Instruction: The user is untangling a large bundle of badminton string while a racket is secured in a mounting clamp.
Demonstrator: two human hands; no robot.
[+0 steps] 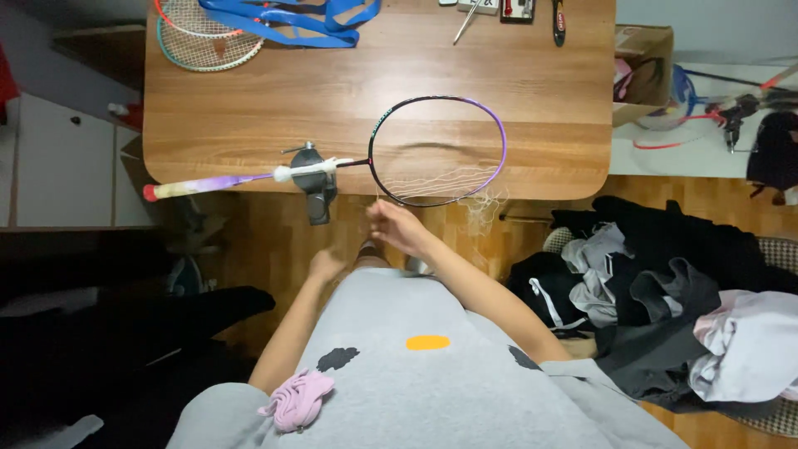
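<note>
A badminton racket with a black and purple frame (438, 150) lies on the wooden table (332, 91), its shaft held in a grey clamp (317, 185) at the table's front edge. Its pale grip (199, 185) sticks out to the left. Only a few loose white strings (445, 181) remain across the lower part of the head, and some hang over the edge. My right hand (397, 226) is just below the head, fingers pinched on a thin string. My left hand (326, 266) hangs lower, loosely closed, apparently holding nothing.
Other rackets (204, 37) with a blue strap (291, 18) lie at the table's far left, small tools (515, 10) at the far edge. A cardboard box (642, 66) and a white table stand right. Clothes (665, 291) are piled at right. A pink string bundle (298, 399) rests on my lap.
</note>
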